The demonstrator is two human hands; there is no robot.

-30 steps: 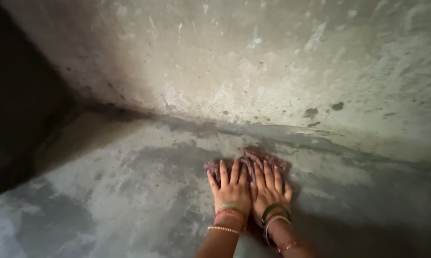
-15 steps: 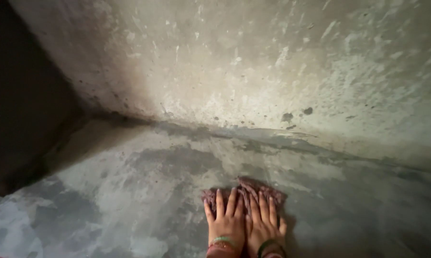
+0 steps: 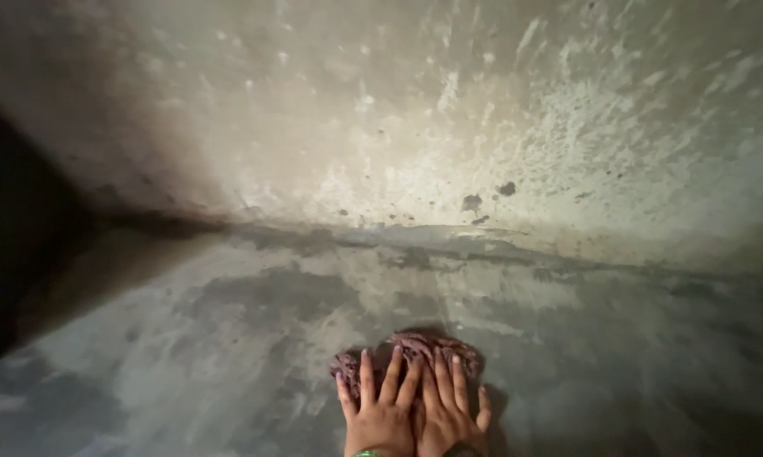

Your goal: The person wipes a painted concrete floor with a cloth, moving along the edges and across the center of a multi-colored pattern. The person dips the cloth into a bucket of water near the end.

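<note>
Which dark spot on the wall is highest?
The rightmost dark spot, roundish. It sits above the larger spot to its left and the small flat smudge nearest the floor seam.

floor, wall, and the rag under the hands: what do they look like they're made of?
Floor: looks like bare cement or concrete, grey, matte, with darker patches that may be damp.
Wall: probably rough cement plaster, pale, pitted and flecked, with a few dark spots.
Rag: soft woven or knitted cloth, reddish-brown, bunched in folds under the flat left hand and right hand. The fibre cannot be told.
</note>
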